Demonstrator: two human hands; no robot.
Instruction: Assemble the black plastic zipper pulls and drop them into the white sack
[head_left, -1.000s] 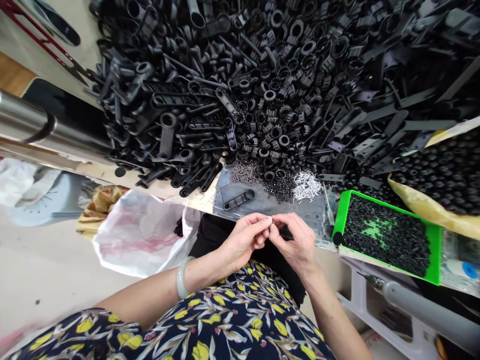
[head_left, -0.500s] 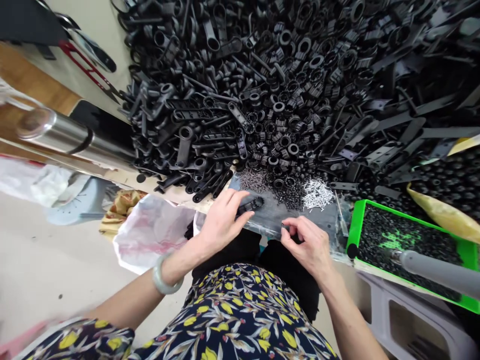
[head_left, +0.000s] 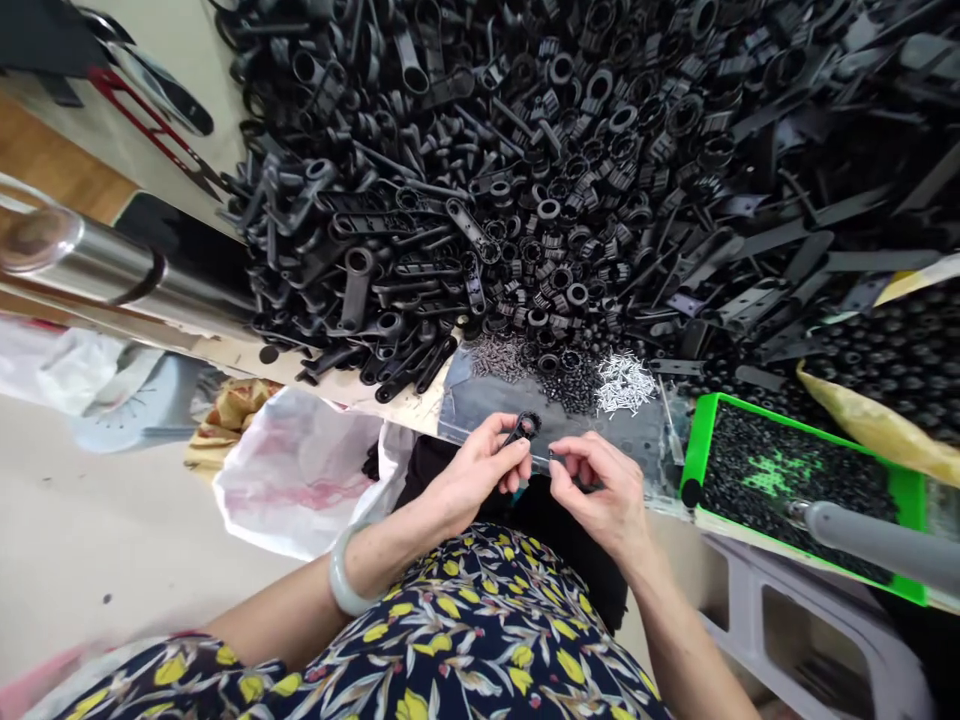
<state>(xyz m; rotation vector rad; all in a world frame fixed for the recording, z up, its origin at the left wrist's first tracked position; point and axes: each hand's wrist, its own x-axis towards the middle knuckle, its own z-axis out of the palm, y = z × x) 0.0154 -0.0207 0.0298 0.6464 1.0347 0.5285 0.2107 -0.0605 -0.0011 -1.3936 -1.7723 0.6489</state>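
Observation:
My left hand [head_left: 491, 462] grips a black plastic handle part with a ring-shaped end [head_left: 528, 424], held just over the front edge of the work surface. Close by on the right, my right hand [head_left: 596, 485] pinches a tiny dark piece [head_left: 553, 455] between thumb and forefinger, a small gap away from the ring. Beyond the hands, on a grey sheet [head_left: 480, 398], lie small heaps of brownish bits [head_left: 499, 357], black bits [head_left: 571, 388] and white pin-like pieces [head_left: 625, 384].
A big pile of black plastic parts [head_left: 420, 150] covers the table behind. To the right sits a green tray [head_left: 699, 450] of small black pieces, with a grey cylindrical tool [head_left: 870, 535] over it. On the left are a steel flask [head_left: 90, 255], red-handled scissors [head_left: 150, 125] and a white bag [head_left: 292, 470].
My left hand has picked up the black handle part from the grey sheet and brought it toward my right hand. My right hand keeps its pinch and has shifted slightly left.

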